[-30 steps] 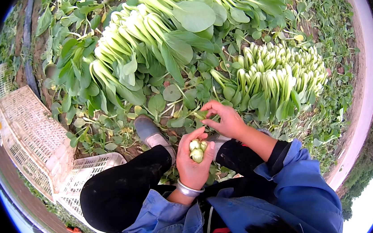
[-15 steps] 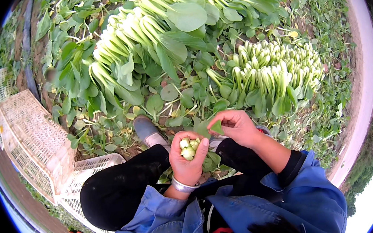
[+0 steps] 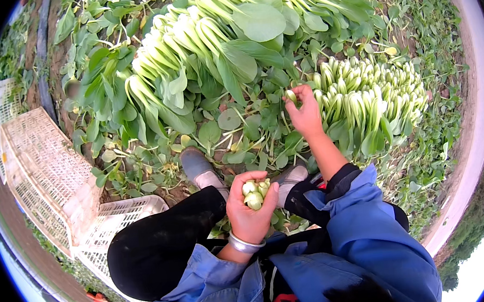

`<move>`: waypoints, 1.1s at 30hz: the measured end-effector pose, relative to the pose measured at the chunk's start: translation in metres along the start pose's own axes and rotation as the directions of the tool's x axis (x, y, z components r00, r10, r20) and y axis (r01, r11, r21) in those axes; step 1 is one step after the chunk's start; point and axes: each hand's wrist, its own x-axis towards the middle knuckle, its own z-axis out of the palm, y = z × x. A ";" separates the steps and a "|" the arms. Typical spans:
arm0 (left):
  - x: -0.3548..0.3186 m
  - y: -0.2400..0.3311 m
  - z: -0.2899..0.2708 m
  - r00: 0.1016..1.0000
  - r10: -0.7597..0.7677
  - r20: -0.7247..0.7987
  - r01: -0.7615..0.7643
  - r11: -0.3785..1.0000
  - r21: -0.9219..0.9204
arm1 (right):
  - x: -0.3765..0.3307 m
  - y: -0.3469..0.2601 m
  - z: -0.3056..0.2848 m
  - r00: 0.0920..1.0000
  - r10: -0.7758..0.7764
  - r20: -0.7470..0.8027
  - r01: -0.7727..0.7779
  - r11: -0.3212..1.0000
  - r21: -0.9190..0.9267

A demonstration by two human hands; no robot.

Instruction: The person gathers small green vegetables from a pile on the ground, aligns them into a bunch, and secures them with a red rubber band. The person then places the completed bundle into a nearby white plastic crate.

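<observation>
My left hand, with a silver bangle at the wrist, is wrapped round a small bunch of bok choy in front of my knees. The pale cut bases face up, and the leaves are mostly hidden below the hand. My right hand reaches forward to the left edge of the smaller bok choy pile. Its thumb and fingers close on the pale base of a single bok choy. Beyond lies a larger, curved row of bok choy, bases and broad green leaves overlapping.
White plastic crates stand at my left. My grey shoe is planted among loose leaves. A dark hose runs along the soil at far left. A pale path curves along the right side.
My right hand has moved forward from beside the left hand to the smaller pile. The leaf piece it held is gone from its fingers. My left hand still holds its bunch.
</observation>
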 end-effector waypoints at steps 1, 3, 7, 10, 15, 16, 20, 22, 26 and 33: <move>-0.003 -0.010 -0.004 1.000 -0.006 -0.025 0.006 1.000 0.008 | -0.015 -0.025 -0.004 0.996 0.071 0.044 -0.082 0.948 0.308; -0.010 -0.011 -0.009 0.998 0.046 -0.032 -0.045 0.999 0.025 | -0.050 -0.113 -0.044 0.922 0.032 0.385 -0.150 0.948 0.280; -0.022 0.002 -0.009 0.955 0.281 0.097 -0.296 0.932 0.208 | -0.110 -0.203 -0.090 0.786 0.038 0.618 -0.142 0.983 0.120; -0.036 0.012 -0.011 0.904 0.378 0.199 -0.421 0.866 0.269 | -0.145 -0.214 -0.106 0.826 -0.009 0.563 -0.122 0.973 0.194; -0.068 0.025 -0.025 0.869 0.418 0.263 -0.480 0.840 0.252 | -0.196 -0.230 -0.114 0.933 0.055 0.357 -0.270 0.761 0.590; -0.073 0.028 -0.029 0.866 0.422 0.270 -0.483 0.844 0.231 | -0.202 -0.230 -0.119 0.940 0.086 0.330 -0.313 0.599 0.737; -0.092 0.037 -0.048 0.853 0.414 0.318 -0.434 0.901 -0.009 | -0.220 -0.232 -0.124 0.970 -0.180 0.160 0.218 0.939 -0.265; -0.099 0.043 -0.060 0.794 0.431 0.429 -0.426 0.898 -0.114 | -0.237 -0.237 -0.123 0.920 -0.331 0.211 0.361 0.924 -0.128; -0.113 0.039 -0.071 0.726 0.444 0.525 -0.364 0.896 -0.255 | -0.268 -0.265 -0.106 0.816 -0.556 0.156 0.530 0.829 0.181; -0.117 0.045 -0.055 0.670 0.426 0.608 -0.271 0.903 -0.335 | -0.287 -0.248 -0.093 0.889 -0.458 0.005 0.440 0.858 0.263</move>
